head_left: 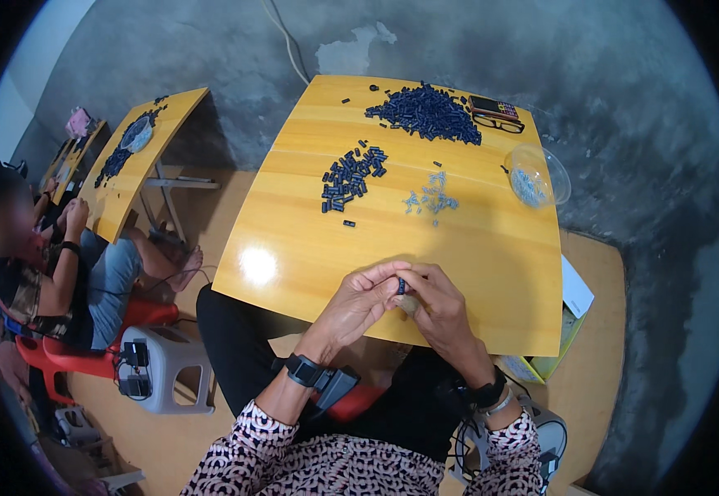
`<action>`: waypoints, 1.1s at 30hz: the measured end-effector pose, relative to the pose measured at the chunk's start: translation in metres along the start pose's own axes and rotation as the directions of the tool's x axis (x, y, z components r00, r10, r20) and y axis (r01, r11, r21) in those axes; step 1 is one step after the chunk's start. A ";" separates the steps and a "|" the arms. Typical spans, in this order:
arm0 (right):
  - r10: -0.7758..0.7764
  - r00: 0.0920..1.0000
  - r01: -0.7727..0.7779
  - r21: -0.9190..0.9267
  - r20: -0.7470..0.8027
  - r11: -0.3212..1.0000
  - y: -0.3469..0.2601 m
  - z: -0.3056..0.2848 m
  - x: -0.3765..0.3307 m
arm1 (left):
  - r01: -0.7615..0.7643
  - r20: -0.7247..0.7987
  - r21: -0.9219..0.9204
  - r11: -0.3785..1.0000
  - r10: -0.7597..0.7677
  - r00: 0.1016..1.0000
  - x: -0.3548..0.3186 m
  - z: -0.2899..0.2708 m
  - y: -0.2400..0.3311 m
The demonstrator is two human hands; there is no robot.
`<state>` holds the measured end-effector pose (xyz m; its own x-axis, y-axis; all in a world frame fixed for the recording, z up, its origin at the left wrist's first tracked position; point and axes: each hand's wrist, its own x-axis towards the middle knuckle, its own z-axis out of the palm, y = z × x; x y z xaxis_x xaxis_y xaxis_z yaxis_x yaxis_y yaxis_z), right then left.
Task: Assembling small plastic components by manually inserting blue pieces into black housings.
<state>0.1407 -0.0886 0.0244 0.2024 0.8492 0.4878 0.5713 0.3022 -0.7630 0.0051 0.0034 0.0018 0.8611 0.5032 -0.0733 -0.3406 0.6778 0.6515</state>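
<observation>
Near the front edge of the yellow table (293, 256), my left hand (358, 304) and my right hand (442, 310) meet, fingertips together. Pinched between them is a small dark blue plastic piece (401, 286), its lower part hidden by my fingers. Farther off lies a loose group of dark cylindrical pieces (351, 180), with one stray piece (349, 223) closer to me. To its right is a scatter of tiny silvery parts (434, 198). A much larger heap of dark pieces (426, 114) covers the far part of the tabletop.
A clear plastic tub (533, 178) of silvery parts stands at the right edge. Eyeglasses (498, 124) and a phone (492, 106) lie at the far right corner. At left, a person (54, 273) sits by another table (161, 116). A grey stool (165, 368) stands left of me.
</observation>
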 end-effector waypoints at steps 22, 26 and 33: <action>-0.058 0.996 0.062 0.045 -0.073 0.997 -0.006 0.004 -0.002 | 0.007 0.010 -0.040 0.999 -0.007 1.000 -0.002 0.002 0.004; -0.056 0.995 0.059 0.038 -0.078 0.998 -0.006 0.003 -0.001 | 0.017 -0.004 -0.039 0.999 -0.018 1.000 -0.001 0.006 0.004; 0.023 0.971 -0.066 -0.176 -0.240 0.982 -0.013 -0.037 -0.014 | 0.039 0.037 -0.067 0.997 -0.037 0.999 0.000 0.000 0.005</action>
<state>0.1597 -0.1202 0.0429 0.4001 0.7271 0.5579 0.6874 0.1645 -0.7074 0.0031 0.0065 0.0054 0.8865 0.4576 -0.0690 -0.3312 0.7316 0.5959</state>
